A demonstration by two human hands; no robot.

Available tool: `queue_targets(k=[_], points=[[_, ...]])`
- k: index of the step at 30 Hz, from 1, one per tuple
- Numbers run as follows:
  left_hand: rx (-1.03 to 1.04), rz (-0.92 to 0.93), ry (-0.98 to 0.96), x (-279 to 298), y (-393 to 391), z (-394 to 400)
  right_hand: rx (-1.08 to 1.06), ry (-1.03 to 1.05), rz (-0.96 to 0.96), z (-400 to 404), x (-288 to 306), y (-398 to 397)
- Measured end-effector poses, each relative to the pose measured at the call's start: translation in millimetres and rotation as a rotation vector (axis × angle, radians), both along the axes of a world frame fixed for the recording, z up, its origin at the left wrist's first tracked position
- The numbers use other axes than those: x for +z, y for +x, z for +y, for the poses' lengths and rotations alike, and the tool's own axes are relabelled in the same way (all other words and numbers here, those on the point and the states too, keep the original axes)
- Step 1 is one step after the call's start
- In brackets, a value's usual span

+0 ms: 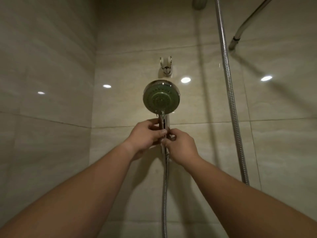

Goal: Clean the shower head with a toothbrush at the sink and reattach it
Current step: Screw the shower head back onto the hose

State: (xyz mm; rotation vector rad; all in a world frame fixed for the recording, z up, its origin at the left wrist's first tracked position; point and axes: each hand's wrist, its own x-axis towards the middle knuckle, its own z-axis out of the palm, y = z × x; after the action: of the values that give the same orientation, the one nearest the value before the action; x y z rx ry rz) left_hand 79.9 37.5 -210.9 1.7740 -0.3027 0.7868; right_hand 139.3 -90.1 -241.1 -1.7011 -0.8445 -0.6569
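Note:
The round chrome shower head (161,97) faces me, its spray plate full of small nozzles, held up in front of the tiled wall. My left hand (145,134) grips its chrome handle from the left. My right hand (180,146) pinches the handle's lower end, where the ribbed metal hose (165,194) joins it and hangs straight down. The wall bracket (165,67) sits above the head with nothing in it. No toothbrush is in view.
Glossy beige wall tiles (51,74) form a corner at left. A second length of ribbed hose (229,93) runs down the right side. A curved metal pipe (243,30) crosses the upper right. A fixture (199,3) shows at the top edge.

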Motion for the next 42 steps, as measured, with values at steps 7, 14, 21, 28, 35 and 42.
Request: queue_targets(k=[7, 14, 21, 28, 35, 42], points=[[0.044, -0.08, 0.035, 70, -5, -13, -0.01, 0.041, -0.111, -6, 72, 6], [0.128, -0.221, 0.088, 137, -10, -23, -0.073, 0.1, -0.24, -14, 147, -1], [0.183, -0.35, 0.053, 177, -20, -26, -0.107, 0.122, -0.348, -17, 193, -21], [0.146, -0.417, 0.005, 227, -32, -39, -0.115, 0.174, -0.362, -17, 248, -36], [0.101, -0.458, -0.006, 265, -31, -41, -0.089, 0.204, -0.374, -21, 283, -41], [0.104, -0.467, -0.016, 292, -26, -38, -0.112, 0.17, -0.383, -22, 307, -52]])
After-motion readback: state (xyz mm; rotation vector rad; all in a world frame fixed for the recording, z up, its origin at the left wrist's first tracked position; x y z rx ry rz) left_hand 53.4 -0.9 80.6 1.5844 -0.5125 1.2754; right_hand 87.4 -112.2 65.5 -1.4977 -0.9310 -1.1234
